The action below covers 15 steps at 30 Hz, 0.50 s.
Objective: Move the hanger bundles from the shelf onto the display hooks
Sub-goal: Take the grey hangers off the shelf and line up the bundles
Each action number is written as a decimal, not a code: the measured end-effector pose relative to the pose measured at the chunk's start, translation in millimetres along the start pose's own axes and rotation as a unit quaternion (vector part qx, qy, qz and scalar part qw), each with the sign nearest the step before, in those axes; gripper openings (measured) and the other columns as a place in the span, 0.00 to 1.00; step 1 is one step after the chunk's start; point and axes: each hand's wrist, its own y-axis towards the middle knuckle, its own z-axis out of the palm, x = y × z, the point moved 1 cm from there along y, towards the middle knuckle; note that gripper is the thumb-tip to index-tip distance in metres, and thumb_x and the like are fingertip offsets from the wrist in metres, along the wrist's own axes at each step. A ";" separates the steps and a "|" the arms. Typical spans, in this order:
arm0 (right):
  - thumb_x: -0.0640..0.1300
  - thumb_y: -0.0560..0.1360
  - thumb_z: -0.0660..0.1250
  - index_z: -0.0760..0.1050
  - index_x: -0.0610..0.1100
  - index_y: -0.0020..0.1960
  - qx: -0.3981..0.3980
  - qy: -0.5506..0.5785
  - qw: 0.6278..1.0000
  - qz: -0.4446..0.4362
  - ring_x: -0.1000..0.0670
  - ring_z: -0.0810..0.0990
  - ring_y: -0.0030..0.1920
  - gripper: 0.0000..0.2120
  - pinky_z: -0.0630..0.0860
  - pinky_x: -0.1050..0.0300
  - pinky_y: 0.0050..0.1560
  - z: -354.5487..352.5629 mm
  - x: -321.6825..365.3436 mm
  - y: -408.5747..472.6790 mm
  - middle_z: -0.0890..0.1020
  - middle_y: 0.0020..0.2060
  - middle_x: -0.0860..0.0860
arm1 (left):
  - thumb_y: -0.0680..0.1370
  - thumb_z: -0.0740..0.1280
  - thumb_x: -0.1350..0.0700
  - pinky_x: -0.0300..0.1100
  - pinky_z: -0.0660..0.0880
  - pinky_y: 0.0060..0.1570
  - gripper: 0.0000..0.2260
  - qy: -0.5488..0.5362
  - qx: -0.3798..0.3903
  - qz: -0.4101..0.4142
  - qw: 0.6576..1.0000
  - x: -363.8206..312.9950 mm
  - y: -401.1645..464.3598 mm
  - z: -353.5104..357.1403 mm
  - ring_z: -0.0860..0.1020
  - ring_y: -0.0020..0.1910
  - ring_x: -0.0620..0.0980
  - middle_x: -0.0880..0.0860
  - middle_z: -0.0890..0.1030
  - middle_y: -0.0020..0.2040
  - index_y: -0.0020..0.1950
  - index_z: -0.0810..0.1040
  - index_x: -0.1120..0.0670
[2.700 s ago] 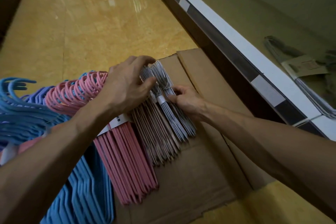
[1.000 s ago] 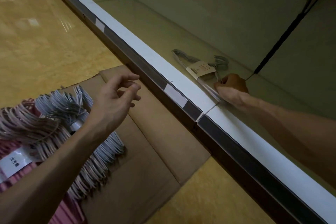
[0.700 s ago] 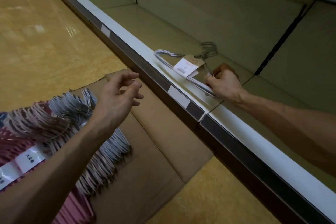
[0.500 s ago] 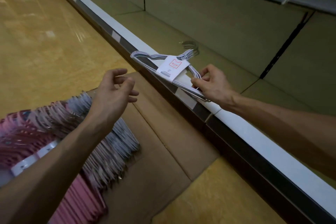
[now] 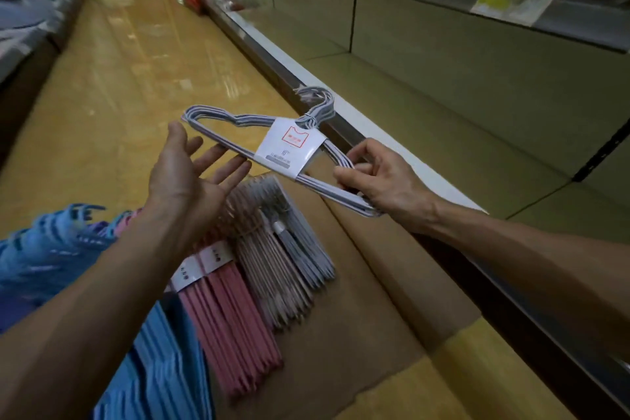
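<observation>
The right hand [image 5: 385, 181] pinches one corner of a grey hanger bundle [image 5: 272, 147], fingers closed round the wires, and holds it in the air over the aisle, clear of the shelf [image 5: 426, 133]. The left hand [image 5: 185, 177] is spread open, palm up, just under the bundle's far end; whether its fingertips touch the wire is hard to tell. A white label [image 5: 289, 147] wraps the middle, and the hooks [image 5: 318, 104] point away toward the shelf edge. Below, more bundles [image 5: 259, 269] lie on cardboard [image 5: 358, 334]. This looks like the carrying step. No display hooks are in view, so the next move calls for finding them and turning the hooks forward.
</observation>
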 end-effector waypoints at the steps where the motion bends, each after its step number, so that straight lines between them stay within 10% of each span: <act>1: 0.45 0.77 0.71 0.72 0.42 0.52 0.012 -0.003 1.000 -0.007 0.46 0.82 0.37 0.10 0.77 0.53 0.39 6.8 3.7 -0.9 0.84 0.41 0.36 | 0.83 0.58 0.39 0.57 0.79 0.50 0.24 -0.011 -0.009 -0.003 1.000 -4.3 -1.3 -5.2 0.80 0.56 0.63 0.59 0.79 0.59 0.69 0.70 0.57; 7: 0.43 0.78 0.69 0.71 0.39 0.59 0.109 0.004 0.994 -0.013 0.44 0.86 0.42 0.13 0.81 0.53 0.40 34.4 23.1 -9.1 0.86 0.43 0.42 | 0.81 0.57 0.36 0.54 0.75 0.54 0.24 -0.041 -0.069 0.014 0.997 -20.2 -6.9 -22.5 0.75 0.50 0.55 0.56 0.73 0.53 0.53 0.77 0.56; 15: 0.50 0.79 0.65 0.73 0.34 0.65 0.199 0.176 0.958 0.109 0.47 0.80 0.42 0.22 0.80 0.56 0.43 64.2 27.6 -8.7 0.82 0.43 0.43 | 0.83 0.53 0.37 0.34 0.59 0.25 0.22 -0.095 -0.095 0.063 0.989 -30.0 -5.7 -39.1 0.58 0.24 0.47 0.49 0.60 0.28 0.42 0.65 0.54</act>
